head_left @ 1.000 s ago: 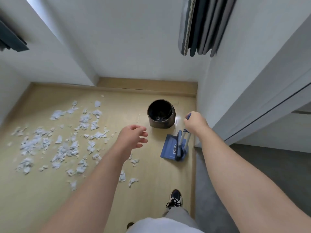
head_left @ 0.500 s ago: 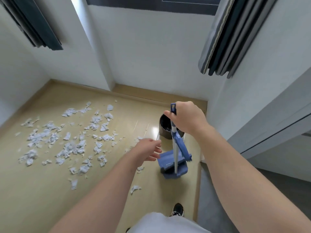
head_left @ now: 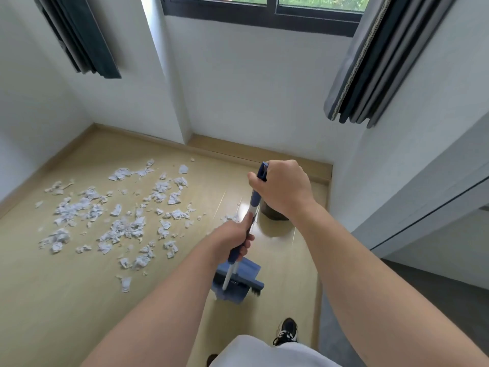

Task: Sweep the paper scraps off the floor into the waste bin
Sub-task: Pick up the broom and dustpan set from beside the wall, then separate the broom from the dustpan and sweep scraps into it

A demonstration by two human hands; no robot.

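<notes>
Two bare hands gripped the broom handle [head_left: 253, 205]: the right hand [head_left: 284, 190] was wrapped tight round its blue top end, the left hand [head_left: 234, 241] curled round the lower blue grip, fingers [head_left: 247, 245] closed on it. Beneath them the blue dustpan [head_left: 244, 270] and the broom's bristled head [head_left: 238, 284] sat together on the pale wood floor [head_left: 66, 300]. Paper scraps [head_left: 121, 213] lay scattered across the floor to the left, well apart from the broom head. A dark waste bin [head_left: 272, 214] stood near the wall under the window (mostly hidden behind the right wrist). One black-and-white sneaker [head_left: 287, 331] showed below.
</notes>
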